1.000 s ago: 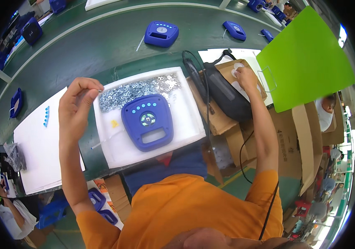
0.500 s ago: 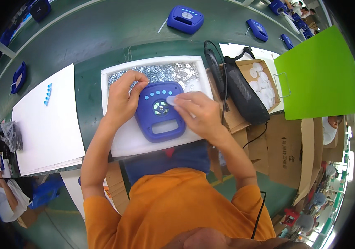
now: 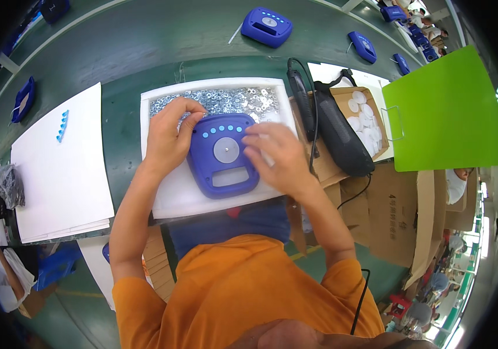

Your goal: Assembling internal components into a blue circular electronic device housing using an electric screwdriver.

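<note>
A blue plastic housing [image 3: 208, 166] with a row of several light-blue dots and a rectangular slot lies on the white foam tray [image 3: 170, 200]. In its round recess sits a grey-white disc [image 3: 226, 150] with a small dot at the centre. My left hand [image 3: 170, 135] is at the housing's upper left corner, thumb and index finger pinched together; what they hold, if anything, is hidden. Just right of the disc, my right hand [image 3: 278, 154] hovers over the housing's right edge, blurred by motion. Something pale shows under its curled fingers, too unclear to name.
Small metal nuts [image 3: 214, 102] fill the tray's far part. To the right are a black pouch [image 3: 342, 131], a cardboard box of translucent discs [image 3: 381, 125] and a green board [image 3: 441, 110]. White sheets [image 3: 65, 180] lie left. More blue housings [image 3: 267, 26] stand on the far belt.
The clear disc that my right hand held now lies in the housing's recess, covering the green part inside. My right fingers have come off it. My left hand stays at the same corner.
</note>
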